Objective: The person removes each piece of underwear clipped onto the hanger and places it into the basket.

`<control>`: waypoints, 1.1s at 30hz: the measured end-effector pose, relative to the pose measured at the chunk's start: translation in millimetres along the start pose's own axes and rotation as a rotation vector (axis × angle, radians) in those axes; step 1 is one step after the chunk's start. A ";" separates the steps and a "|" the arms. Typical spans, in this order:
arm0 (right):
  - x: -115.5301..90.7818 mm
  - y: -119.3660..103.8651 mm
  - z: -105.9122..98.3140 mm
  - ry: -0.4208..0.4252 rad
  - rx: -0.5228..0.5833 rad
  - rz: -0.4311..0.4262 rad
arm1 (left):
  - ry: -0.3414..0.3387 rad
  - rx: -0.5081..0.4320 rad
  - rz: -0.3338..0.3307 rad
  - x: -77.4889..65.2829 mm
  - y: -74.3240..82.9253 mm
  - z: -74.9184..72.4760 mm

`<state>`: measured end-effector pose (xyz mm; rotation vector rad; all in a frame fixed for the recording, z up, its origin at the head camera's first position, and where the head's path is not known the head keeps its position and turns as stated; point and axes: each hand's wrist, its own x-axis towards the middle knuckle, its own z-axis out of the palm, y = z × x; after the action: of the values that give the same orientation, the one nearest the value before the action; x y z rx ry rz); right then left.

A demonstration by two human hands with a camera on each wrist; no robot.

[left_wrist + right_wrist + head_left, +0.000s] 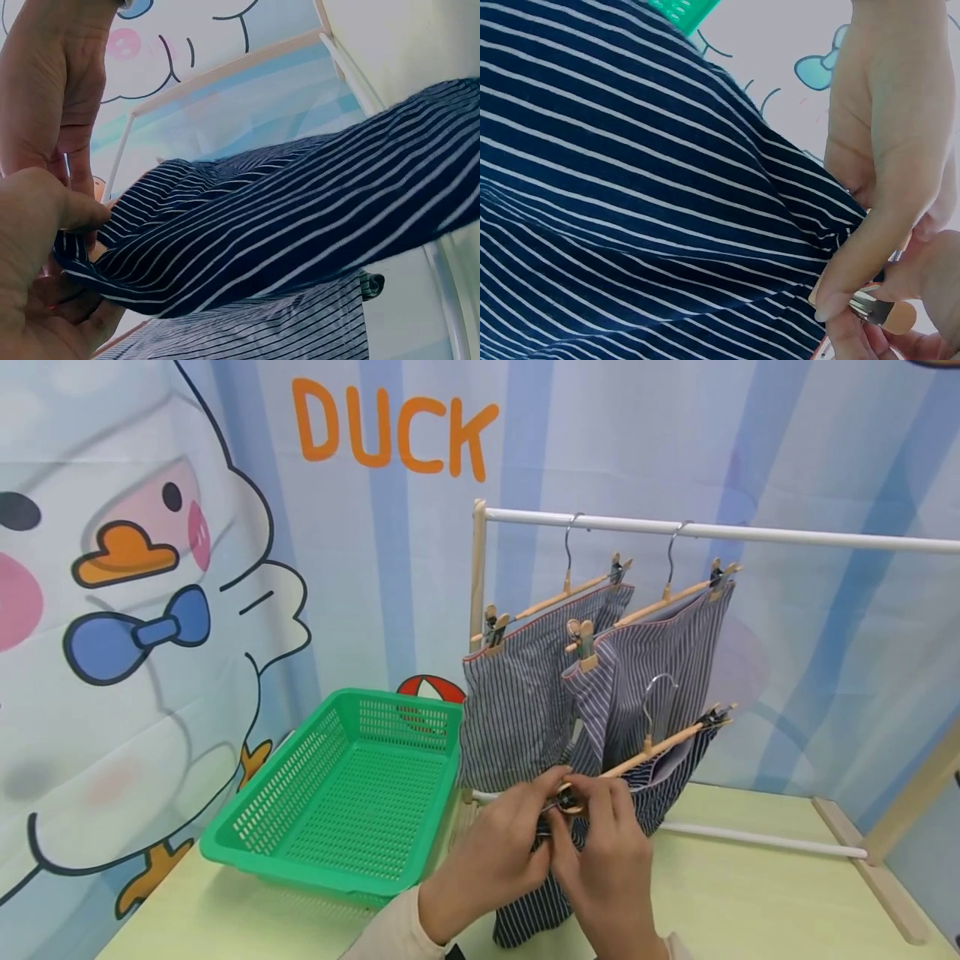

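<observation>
Navy shorts with white stripes (pixel 534 912) hang from a wooden clip hanger (pixel 630 765) held low in front of the rack. Both hands meet at the hanger's near-left clip (pixel 567 798). My left hand (pixel 491 839) pinches the waist edge of the cloth beside this clip. My right hand (pixel 611 839) pinches the clip, whose wooden end and metal spring (pixel 881 311) show between the fingers in the right wrist view. The far clip (pixel 714 718) grips the other end of the waist. Fingers partly hide the near clip's mouth.
A white rail (pixel 787 535) on a wooden rack carries two hangers with grey striped shorts (pixel 517 710) and more striped shorts (pixel 660 652). A green plastic basket (pixel 315 878) stands to the left on the pale yellow table. The lower rail (pixel 765 837) runs behind the hands.
</observation>
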<state>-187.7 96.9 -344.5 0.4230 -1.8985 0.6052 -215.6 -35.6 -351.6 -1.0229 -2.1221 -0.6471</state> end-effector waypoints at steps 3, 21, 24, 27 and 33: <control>-1.1 -2.6 -0.1 -0.014 -0.013 -0.010 | 0.017 0.020 0.014 1.5 0.3 -0.4; -2.3 -10.5 -2.1 -0.065 -0.028 -0.028 | 0.118 -0.002 -0.015 0.6 -5.4 6.9; -2.4 -9.9 -1.8 -0.056 -0.025 -0.043 | 0.154 -0.017 -0.038 -0.6 -5.8 8.4; -2.5 -9.3 -1.7 -0.061 -0.020 -0.063 | 0.195 -0.050 -0.069 -1.2 -5.7 9.3; -0.8 -8.2 -2.4 -0.079 0.010 -0.087 | 0.206 -0.097 -0.086 -0.8 -7.0 7.7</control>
<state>-181.1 91.7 -342.8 0.5403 -1.9416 0.5480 -223.7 -34.7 -358.1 -0.8791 -1.9784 -0.8669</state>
